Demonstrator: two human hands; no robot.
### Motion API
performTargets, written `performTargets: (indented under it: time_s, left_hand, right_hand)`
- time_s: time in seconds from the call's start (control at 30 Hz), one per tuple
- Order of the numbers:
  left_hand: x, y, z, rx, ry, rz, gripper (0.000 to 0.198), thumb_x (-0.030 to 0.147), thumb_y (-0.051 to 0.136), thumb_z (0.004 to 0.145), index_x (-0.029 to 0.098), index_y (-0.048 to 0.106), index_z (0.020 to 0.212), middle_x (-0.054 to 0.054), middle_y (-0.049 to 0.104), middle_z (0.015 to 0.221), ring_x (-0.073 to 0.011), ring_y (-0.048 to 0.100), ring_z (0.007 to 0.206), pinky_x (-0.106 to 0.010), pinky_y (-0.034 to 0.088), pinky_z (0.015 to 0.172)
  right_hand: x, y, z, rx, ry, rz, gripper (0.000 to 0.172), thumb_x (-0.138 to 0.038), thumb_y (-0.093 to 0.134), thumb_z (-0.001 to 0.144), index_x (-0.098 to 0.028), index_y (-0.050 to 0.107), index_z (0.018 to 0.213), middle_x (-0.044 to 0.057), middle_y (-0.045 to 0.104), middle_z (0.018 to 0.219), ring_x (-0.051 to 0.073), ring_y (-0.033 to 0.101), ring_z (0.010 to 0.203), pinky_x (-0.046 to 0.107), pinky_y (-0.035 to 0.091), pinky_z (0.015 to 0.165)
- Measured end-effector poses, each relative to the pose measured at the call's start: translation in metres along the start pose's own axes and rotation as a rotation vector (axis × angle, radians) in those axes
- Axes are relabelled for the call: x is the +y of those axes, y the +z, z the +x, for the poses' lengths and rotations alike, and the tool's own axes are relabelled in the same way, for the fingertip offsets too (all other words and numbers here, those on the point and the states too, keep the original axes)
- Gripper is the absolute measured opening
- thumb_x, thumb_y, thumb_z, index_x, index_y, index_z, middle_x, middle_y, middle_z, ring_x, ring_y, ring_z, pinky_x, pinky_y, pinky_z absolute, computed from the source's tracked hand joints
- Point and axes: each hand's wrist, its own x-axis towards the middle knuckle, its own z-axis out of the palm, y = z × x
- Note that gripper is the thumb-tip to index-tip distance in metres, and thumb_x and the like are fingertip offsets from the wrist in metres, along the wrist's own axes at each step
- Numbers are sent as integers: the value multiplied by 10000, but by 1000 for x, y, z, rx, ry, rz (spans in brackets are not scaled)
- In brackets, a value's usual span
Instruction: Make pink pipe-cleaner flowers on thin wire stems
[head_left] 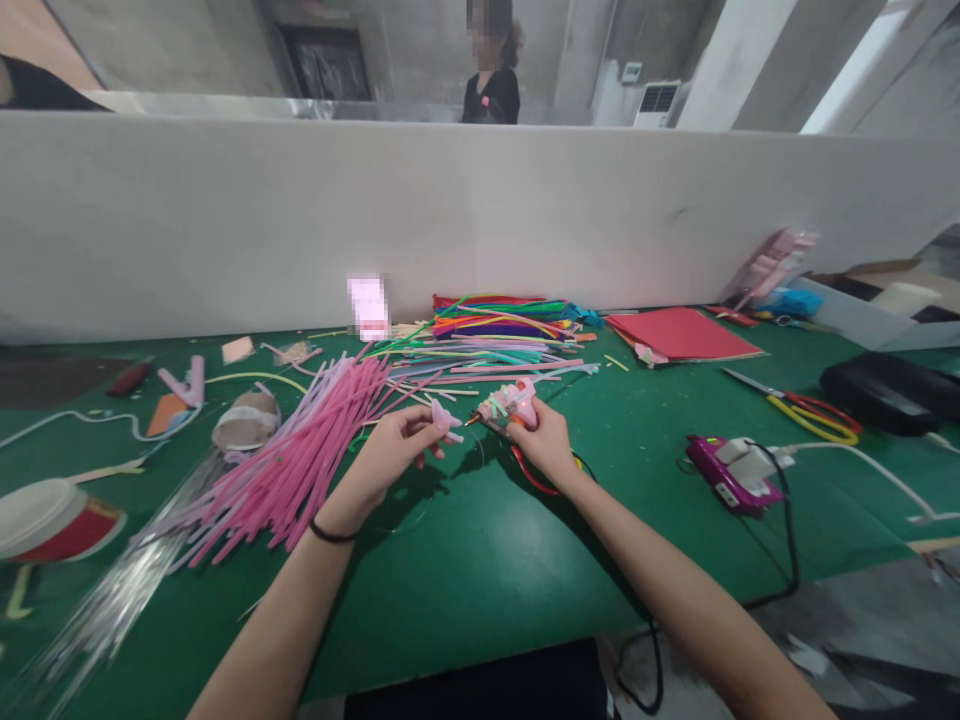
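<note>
My left hand (401, 450) is closed on a small pale pink-lilac piece (444, 418), pinched at the fingertips near the middle of the table. Facing it, my right hand (544, 440) grips a pink glue gun (506, 403) whose metal nozzle points left at the small piece, with a narrow gap between them. Thin clear strands hang below the nozzle. Beside my left forearm lies a large bundle of pink and lilac pipe cleaners (307, 450). More pipe cleaners in many colours (502, 325) are stacked behind both hands.
On the green table (465, 620) stand a tape roll (246, 420) and a tub (56, 520) at left. Red sheets (679, 333), scissors (799, 410), a purple power strip (731, 475) with cables and a black case (885, 392) lie right. Behind a white partition (480, 210) is a person (491, 95).
</note>
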Motion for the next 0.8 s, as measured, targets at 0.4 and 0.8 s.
performTargets:
  time_s: [0.4,0.8]
  left_hand:
    - [-2,0,0,-16,-9,-22,313,448,642,816,157,669,928,-63,729,815,-146,623,624,-200,402,464]
    - [-1,1,0,8,-15,-24,304,441,659,793,159,666,905,-58,734,838,-130,608,598,-195,396,448]
  right_hand:
    - [2,1,-1,12,-1,18,155,-338,566,683,-198,502,702,-61,478,594,116,376,559,236,288,537]
    - [2,1,0,15,0,8,150,-333,557,678,-199,493,694,-60,474,587,117,369,562,234,284,540]
